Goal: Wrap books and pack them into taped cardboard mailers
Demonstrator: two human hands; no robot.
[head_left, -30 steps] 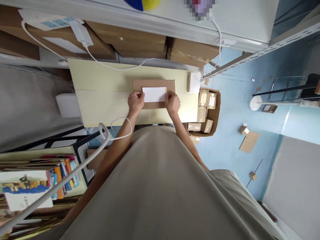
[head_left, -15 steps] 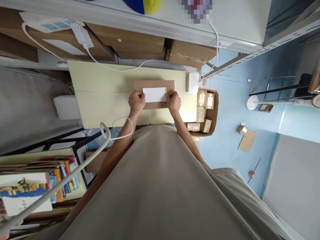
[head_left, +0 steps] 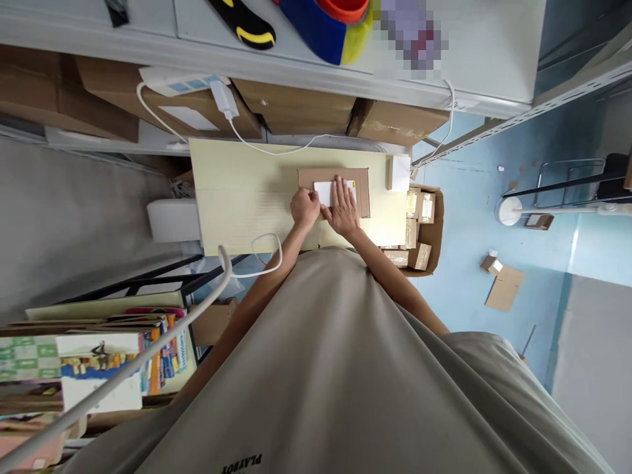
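A brown cardboard box (head_left: 363, 197) lies flat on the pale yellow tabletop (head_left: 237, 191). On its face is a white label (head_left: 323, 191) with a small yellow mark near its right end. My right hand (head_left: 342, 205) is open, palm down, its fingers stretched across the label and covering the middle of it. At the label's left edge, the thumb and fingers of my left hand (head_left: 305, 208) are pinched together on the edge. The palm of my left hand hides the box's lower left corner.
A small white box (head_left: 398, 172) stands at the table's right end. Beside it, an open carton (head_left: 433, 243) holds several small taped boxes. A white cable (head_left: 269, 238) loops near my left forearm. Large cartons (head_left: 301, 108) line the shelf behind; a tape dispenser (head_left: 328, 33) is above.
My right hand has gone from gripping the label's right edge to lying flat over it. My left hand stays at the left edge. The whole view has shifted, so things appear farther right.
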